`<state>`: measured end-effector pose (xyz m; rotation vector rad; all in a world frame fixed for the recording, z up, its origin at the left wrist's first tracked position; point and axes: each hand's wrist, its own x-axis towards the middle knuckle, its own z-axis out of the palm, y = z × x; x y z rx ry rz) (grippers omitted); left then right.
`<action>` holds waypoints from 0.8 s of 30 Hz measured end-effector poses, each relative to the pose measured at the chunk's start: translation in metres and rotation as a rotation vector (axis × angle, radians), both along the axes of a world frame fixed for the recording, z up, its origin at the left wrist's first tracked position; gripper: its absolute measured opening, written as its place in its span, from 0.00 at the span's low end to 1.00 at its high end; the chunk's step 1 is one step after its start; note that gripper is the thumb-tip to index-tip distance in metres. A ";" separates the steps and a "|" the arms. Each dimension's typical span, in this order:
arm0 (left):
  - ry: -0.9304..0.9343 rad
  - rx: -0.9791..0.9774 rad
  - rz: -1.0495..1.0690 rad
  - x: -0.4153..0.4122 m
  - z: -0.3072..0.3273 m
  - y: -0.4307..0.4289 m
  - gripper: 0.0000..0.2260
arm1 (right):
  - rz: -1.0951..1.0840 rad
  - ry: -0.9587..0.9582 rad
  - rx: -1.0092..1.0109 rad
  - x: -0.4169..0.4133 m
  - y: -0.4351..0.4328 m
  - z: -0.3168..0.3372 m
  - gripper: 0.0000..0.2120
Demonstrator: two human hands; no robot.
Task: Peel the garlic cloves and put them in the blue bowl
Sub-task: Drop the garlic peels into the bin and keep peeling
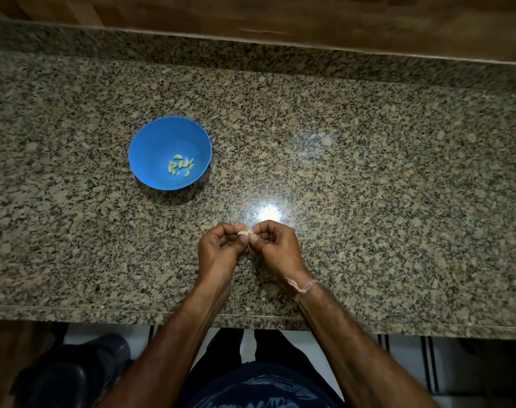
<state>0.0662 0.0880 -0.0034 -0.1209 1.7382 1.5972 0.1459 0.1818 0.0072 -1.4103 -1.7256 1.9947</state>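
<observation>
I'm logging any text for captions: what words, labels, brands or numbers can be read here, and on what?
None: no readable text shows in this view.
Blue bowl: plain, no label or mark visible.
Countertop: speckled stone only, no writing.
Wrist thread: bare, no print.
Clove pinched between left hand and right hand: no marking.
Dark clothing at the bottom edge: a pale pattern, too blurred to read as text.

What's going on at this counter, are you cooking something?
A person is peeling garlic. Both hands, the left hand and the right hand, pinch one small garlic clove between the fingertips above the granite counter. A blue bowl further back on the left already holds a small heap of peeled cloves.
</observation>
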 end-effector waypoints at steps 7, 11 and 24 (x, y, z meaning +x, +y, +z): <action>0.018 -0.001 -0.022 0.002 -0.002 -0.001 0.07 | 0.047 -0.029 0.029 0.003 0.000 -0.001 0.03; -0.015 -0.023 0.011 0.004 -0.002 0.001 0.06 | -0.017 -0.029 0.150 0.004 -0.002 -0.003 0.04; 0.112 -0.102 -0.044 -0.006 0.005 0.010 0.07 | -0.157 0.090 -0.051 0.006 0.009 -0.010 0.02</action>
